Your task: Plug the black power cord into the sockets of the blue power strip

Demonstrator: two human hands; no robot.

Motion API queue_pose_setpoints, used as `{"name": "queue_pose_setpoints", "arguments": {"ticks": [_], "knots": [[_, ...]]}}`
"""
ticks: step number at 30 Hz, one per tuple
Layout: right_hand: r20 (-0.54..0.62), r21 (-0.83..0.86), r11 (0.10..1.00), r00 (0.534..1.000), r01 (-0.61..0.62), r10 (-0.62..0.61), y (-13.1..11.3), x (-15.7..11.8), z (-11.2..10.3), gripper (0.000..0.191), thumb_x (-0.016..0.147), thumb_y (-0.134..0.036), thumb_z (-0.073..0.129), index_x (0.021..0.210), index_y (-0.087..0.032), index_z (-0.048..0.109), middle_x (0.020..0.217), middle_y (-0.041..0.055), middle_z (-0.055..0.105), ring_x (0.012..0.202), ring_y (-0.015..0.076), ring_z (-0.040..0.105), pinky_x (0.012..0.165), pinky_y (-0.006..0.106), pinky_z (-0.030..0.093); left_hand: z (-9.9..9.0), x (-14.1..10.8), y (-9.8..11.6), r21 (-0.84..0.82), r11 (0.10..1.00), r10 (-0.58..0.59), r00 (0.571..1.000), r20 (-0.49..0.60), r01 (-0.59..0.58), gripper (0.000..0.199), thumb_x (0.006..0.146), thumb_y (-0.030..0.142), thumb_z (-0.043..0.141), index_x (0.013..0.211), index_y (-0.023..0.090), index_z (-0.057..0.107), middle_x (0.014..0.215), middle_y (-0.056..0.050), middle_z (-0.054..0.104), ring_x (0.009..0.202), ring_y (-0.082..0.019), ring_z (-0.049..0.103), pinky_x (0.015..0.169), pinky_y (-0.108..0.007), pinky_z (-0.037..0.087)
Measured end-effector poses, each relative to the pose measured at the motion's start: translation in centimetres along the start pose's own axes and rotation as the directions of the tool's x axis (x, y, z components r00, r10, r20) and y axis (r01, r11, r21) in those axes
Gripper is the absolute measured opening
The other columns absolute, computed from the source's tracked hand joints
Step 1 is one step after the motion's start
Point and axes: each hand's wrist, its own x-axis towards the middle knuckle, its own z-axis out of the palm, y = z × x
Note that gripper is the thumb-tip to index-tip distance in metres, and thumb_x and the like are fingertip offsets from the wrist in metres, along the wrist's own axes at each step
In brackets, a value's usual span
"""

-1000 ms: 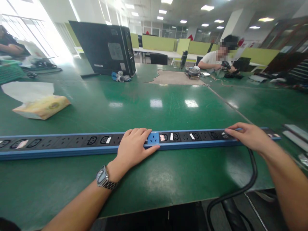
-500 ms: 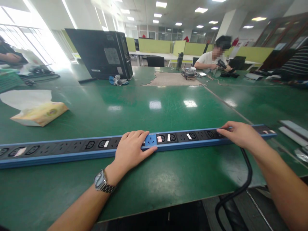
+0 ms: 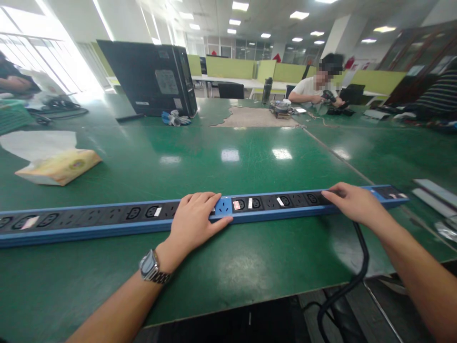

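Note:
A long blue power strip with black socket panels lies across the green table. My left hand, a metal watch on its wrist, grips the strip near its middle, thumb along the near side and fingers over the top, beside a blue socket. Toward the right end, my right hand is closed in a pinch low over the sockets. From beneath it a black power cable hangs down past the table's front edge. The cable's plug end is hidden by that hand. Small white and pink stickers mark several sockets.
A tissue pack lies at the left. Behind stand a black computer case, gloves and a dark bottle. Grey metal strips lie at the right. Across the table a person holds a dark tool.
The cable has swung slightly to the left, and the right end of the strip has shifted a little left. My right hand stays at nearly the same spot; my left hand is unmoved.

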Motion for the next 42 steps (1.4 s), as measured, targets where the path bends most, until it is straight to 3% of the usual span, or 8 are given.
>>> {"name": "queue_pose_setpoints", "arguments": {"ticks": [7, 11, 15, 20, 24, 30, 36, 42], "knots": [[-0.197, 0.277, 0.953, 0.963, -0.124, 0.183, -3.1, 0.0, -5.7, 0.039, 0.079, -0.059, 0.056, 0.079, -0.022, 0.069, 0.058, 0.0044, 0.059, 0.05, 0.0165, 0.05, 0.047, 0.03, 0.033, 0.1, 0.0, 0.0, -0.001, 1.0, -0.003, 1.0, 0.0, 0.003, 0.061, 0.084, 0.061, 0.053, 0.124, 0.016, 0.059, 0.119, -0.012, 0.065, 0.108, -0.03, 0.058, 0.096, -0.048, 0.042], [0.128, 0.541, 0.826, 0.986, -0.158, 0.105, -6.3, -0.1, -6.3, 0.039, 0.072, -0.057, 0.066, 0.079, -0.019, 0.07, 0.05, -0.0001, 0.052, 0.041, 0.0098, 0.04, 0.039, 0.025, 0.027, 0.1, 0.0, 0.1, -0.001, 1.0, -0.011, 1.0, 0.003, 0.011, 0.06, 0.084, 0.061, 0.053, 0.124, 0.016, 0.06, 0.118, -0.011, 0.065, 0.108, -0.03, 0.059, 0.095, -0.048, 0.042], [0.338, 0.565, 0.808, 0.941, -0.169, -0.039, -9.9, -0.5, -4.4, 0.039, 0.075, -0.054, 0.063, 0.078, -0.016, 0.066, 0.052, 0.0007, 0.057, 0.04, 0.0092, 0.046, 0.038, 0.023, 0.033, 0.1, 0.0, 0.1, -0.006, 1.0, -0.007, 1.0, 0.008, 0.007, 0.062, 0.084, 0.062, 0.052, 0.124, 0.016, 0.059, 0.119, -0.011, 0.065, 0.108, -0.03, 0.058, 0.095, -0.048, 0.042], [0.378, 0.364, 0.931, 0.916, -0.015, -0.133, -14.3, -0.6, -2.1, 0.034, 0.085, -0.047, 0.049, 0.083, -0.017, 0.064, 0.049, 0.0008, 0.06, 0.037, 0.0115, 0.051, 0.04, 0.023, 0.034, 0.1, -0.1, 0.0, 0.001, 1.0, -0.01, 1.0, 0.009, 0.01, 0.061, 0.084, 0.062, 0.052, 0.124, 0.017, 0.059, 0.118, -0.011, 0.065, 0.108, -0.029, 0.058, 0.095, -0.047, 0.042], [0.329, 0.087, 0.99, 0.935, 0.113, -0.136, -16.2, -0.1, -1.1, 0.034, 0.086, -0.045, 0.045, 0.088, -0.018, 0.067, 0.058, 0.0031, 0.065, 0.048, 0.0144, 0.059, 0.052, 0.025, 0.04, 0.1, -0.1, 0.0, -0.007, 1.0, -0.006, 1.0, 0.002, 0.006, 0.061, 0.084, 0.062, 0.052, 0.124, 0.016, 0.059, 0.118, -0.011, 0.065, 0.108, -0.029, 0.058, 0.096, -0.047, 0.042], [0.234, -0.208, 0.967, 0.967, 0.147, -0.097, -17.1, -0.8, -1.3, 0.039, 0.088, -0.046, 0.038, 0.093, -0.021, 0.068, 0.088, 0.0112, 0.071, 0.085, 0.026, 0.066, 0.069, 0.034, 0.045, 0.1, -0.1, 0.0, -0.022, 1.0, -0.006, 1.0, -0.002, 0.006, 0.062, 0.084, 0.061, 0.053, 0.124, 0.015, 0.059, 0.119, -0.011, 0.065, 0.109, -0.029, 0.058, 0.096, -0.048, 0.041], [0.25, -0.316, 0.926, 0.959, 0.208, -0.13, -17.4, -1.4, -1.5, 0.043, 0.091, -0.041, 0.033, 0.098, -0.017, 0.068, 0.094, 0.0158, 0.07, 0.089, 0.0316, 0.067, 0.072, 0.04, 0.047, 0.2, -0.1, 0.0, -0.022, 1.0, -0.004, 1.0, -0.006, 0.004, 0.062, 0.084, 0.062, 0.053, 0.124, 0.015, 0.058, 0.119, -0.012, 0.065, 0.109, -0.029, 0.058, 0.096, -0.048, 0.041], [0.228, -0.347, 0.925, 0.97, 0.156, -0.078, -17.0, -1.1, -1.5, 0.046, 0.092, -0.038, 0.032, 0.095, -0.016, 0.072, 0.096, 0.0187, 0.07, 0.091, 0.0322, 0.067, 0.074, 0.041, 0.048, 0.2, -0.1, 0.1, -0.019, 1.0, 0.0, 1.0, -0.011, 0.0, 0.061, 0.084, 0.061, 0.053, 0.124, 0.015, 0.059, 0.118, -0.012, 0.065, 0.108, -0.03, 0.058, 0.095, -0.048, 0.042]]}}
